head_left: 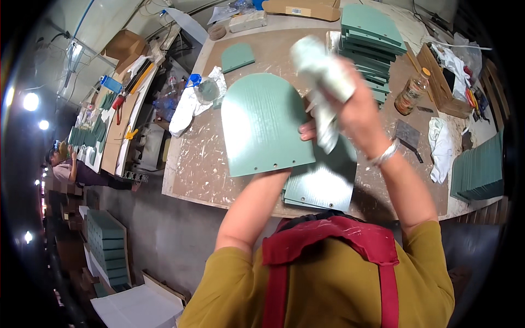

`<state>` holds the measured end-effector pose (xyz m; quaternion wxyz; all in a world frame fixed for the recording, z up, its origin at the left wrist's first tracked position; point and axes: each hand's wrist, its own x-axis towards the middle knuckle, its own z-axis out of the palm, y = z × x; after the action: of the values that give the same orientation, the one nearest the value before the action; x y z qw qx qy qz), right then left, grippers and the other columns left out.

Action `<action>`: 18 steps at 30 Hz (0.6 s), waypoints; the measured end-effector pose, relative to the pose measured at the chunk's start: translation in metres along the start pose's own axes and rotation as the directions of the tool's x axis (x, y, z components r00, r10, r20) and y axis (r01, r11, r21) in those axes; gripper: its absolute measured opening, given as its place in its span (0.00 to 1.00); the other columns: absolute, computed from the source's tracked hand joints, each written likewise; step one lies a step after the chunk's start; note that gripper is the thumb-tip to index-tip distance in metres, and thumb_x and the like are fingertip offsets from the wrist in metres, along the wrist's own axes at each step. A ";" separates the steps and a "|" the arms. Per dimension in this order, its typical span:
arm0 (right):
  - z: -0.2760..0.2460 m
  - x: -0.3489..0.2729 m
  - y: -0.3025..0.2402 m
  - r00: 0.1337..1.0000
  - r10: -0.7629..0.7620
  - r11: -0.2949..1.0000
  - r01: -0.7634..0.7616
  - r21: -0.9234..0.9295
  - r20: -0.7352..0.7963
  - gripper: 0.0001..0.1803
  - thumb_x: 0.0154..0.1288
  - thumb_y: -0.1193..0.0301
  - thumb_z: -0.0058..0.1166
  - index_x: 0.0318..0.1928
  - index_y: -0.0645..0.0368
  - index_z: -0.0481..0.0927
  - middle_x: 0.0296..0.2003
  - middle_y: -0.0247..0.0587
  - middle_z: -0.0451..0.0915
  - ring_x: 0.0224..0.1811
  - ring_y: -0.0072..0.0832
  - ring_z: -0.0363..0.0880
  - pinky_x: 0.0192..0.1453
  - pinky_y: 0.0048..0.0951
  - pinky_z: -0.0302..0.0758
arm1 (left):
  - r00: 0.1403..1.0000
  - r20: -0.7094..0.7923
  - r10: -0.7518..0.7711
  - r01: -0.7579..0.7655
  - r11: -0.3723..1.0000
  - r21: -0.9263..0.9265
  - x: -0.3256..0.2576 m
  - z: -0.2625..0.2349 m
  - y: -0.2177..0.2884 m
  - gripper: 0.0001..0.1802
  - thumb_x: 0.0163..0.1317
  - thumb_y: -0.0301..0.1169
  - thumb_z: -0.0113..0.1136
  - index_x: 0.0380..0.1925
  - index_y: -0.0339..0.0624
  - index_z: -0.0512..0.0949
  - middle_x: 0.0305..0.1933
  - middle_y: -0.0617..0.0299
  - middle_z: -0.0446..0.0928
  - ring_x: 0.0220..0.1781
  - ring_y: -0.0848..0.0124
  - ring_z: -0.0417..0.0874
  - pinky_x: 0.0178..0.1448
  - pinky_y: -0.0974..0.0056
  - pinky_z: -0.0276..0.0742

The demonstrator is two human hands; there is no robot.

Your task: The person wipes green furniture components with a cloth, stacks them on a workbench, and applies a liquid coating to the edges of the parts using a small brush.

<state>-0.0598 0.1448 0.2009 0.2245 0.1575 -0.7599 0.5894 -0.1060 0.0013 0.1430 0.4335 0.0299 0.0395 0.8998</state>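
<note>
A pale green, arched panel with small holes along its straight edge is tilted above the table in my left hand. The left palm is hidden under the panel, and its fingertips curl round the right edge. My right hand, slightly blurred, is closed on a crumpled whitish cloth just right of the panel. The cloth hangs down close to the panel's right edge; whether it touches cannot be told. Below my hands, more panels of the same green lie near the table's front edge.
A tall stack of green panels stands at the back right. Right of it are a glass jar, a scraper and a white rag. A blue-capped bottle sits left. Another person works at the far-left bench.
</note>
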 end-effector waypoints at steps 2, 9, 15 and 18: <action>0.039 -0.026 -0.005 0.944 -0.214 0.910 0.287 -0.299 0.253 0.21 0.65 0.71 0.50 0.59 0.57 0.72 0.56 0.50 0.73 0.59 0.41 0.74 0.59 0.47 0.71 | 0.994 0.106 -0.034 0.028 0.998 0.057 0.012 -0.032 0.011 0.41 0.60 0.58 0.52 0.62 0.37 0.64 0.35 0.55 0.70 0.27 0.68 0.68 0.25 0.66 0.67; -0.001 -0.090 0.011 0.921 0.088 0.991 -0.118 0.056 0.380 0.17 0.66 0.74 0.50 0.55 0.57 0.76 0.51 0.44 0.79 0.56 0.37 0.77 0.60 0.38 0.72 | 0.897 -0.112 0.428 -0.247 0.695 0.676 -0.040 -0.107 0.165 0.29 0.71 0.52 0.45 0.52 0.35 0.72 0.32 0.59 0.73 0.30 0.66 0.74 0.39 0.60 0.73; -0.085 -0.133 0.047 0.746 0.622 0.748 -0.477 0.462 -0.237 0.19 0.73 0.65 0.49 0.57 0.65 0.72 0.45 0.37 0.81 0.41 0.19 0.80 0.44 0.22 0.78 | 0.309 -0.154 0.938 0.396 0.021 0.918 -0.039 -0.156 0.182 0.30 0.73 0.49 0.43 0.42 0.27 0.79 0.45 0.46 0.81 0.49 0.55 0.81 0.53 0.53 0.72; -0.080 -0.141 0.051 0.654 0.735 0.629 -0.555 0.544 -0.182 0.20 0.72 0.63 0.51 0.57 0.63 0.72 0.45 0.36 0.80 0.40 0.19 0.80 0.42 0.22 0.77 | 0.215 -0.114 0.970 0.612 -0.043 0.790 -0.056 -0.199 0.216 0.29 0.72 0.49 0.44 0.42 0.29 0.79 0.50 0.41 0.79 0.52 0.49 0.80 0.54 0.50 0.71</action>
<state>0.0469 0.2314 0.1013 0.0964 -0.2052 -0.5487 0.8047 -0.2560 -0.1857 -0.0351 -0.0934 -0.2054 0.8729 0.4326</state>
